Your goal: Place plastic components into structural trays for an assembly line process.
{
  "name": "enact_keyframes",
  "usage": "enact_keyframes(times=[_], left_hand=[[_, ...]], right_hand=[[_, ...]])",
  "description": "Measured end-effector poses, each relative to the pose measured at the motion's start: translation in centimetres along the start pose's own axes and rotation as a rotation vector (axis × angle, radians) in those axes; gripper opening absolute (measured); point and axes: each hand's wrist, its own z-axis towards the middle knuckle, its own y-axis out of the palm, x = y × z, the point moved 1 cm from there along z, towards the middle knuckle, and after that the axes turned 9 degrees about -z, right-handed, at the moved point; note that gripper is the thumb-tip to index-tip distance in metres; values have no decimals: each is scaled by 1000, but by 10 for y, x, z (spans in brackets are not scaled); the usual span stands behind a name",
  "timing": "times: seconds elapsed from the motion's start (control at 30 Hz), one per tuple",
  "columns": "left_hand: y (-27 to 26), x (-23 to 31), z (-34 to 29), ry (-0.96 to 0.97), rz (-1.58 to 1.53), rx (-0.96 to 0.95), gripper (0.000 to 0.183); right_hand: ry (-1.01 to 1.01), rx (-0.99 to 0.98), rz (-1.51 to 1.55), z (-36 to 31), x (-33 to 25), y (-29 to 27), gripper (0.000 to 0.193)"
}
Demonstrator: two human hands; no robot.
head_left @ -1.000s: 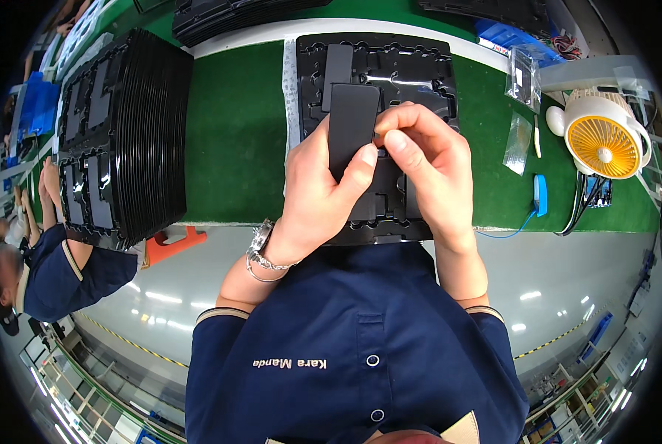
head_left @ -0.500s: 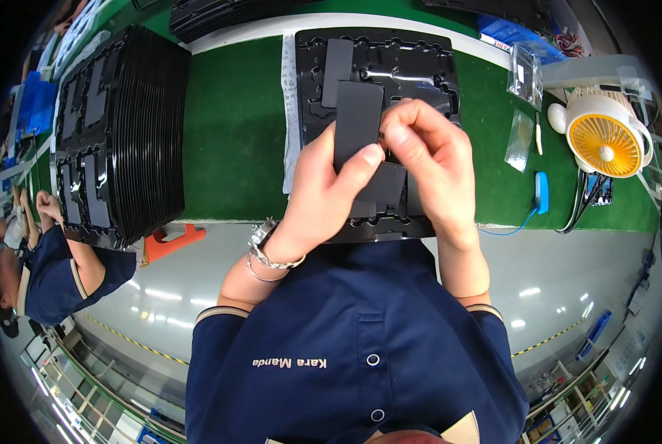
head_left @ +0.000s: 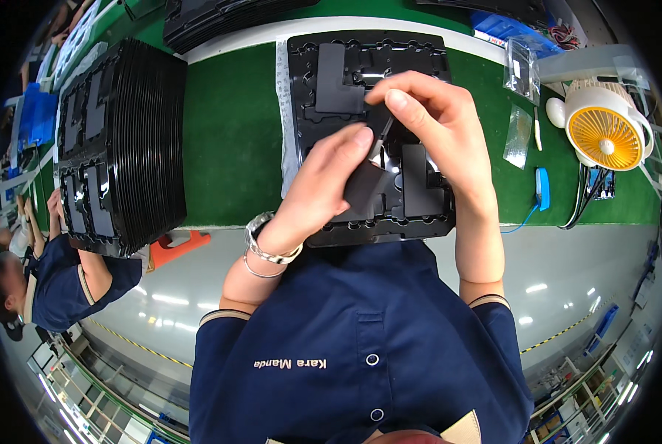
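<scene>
Flat matte-black piece [head_left: 364, 191] just tipped steeply, so still getting fiddled with: left hand [head_left: 322, 174] gripping, right hand [head_left: 447, 133] pinching one-o'clock end, black plastic tray [head_left: 390, 230] underneath.

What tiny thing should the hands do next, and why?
Maybe the left hand should steady the dark piece. It holds that piece tilted above the black tray, and the right hand is close by, so a wobble could bump them. The spot between the hands is blurry, so I can't be sure.
</scene>
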Motion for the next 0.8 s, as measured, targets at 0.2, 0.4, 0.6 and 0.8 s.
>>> enact_keyframes(times=[0.2, 0.4, 0.6, 0.8], left_hand=[[-25, 33, 30, 838, 1543, 302, 24], [-42, 25, 31, 660, 1915, 361, 39], [-39, 14, 22, 614, 1870, 471, 40], [-44, 22, -1, 705, 1563, 511, 33]], right_hand=[[-203, 219, -207, 46, 29, -37, 18], [-183, 122, -526, 83, 72, -73, 19], [-388, 381, -835, 45, 56, -37, 13], [-454, -10, -831, -19, 21, 28, 16]])
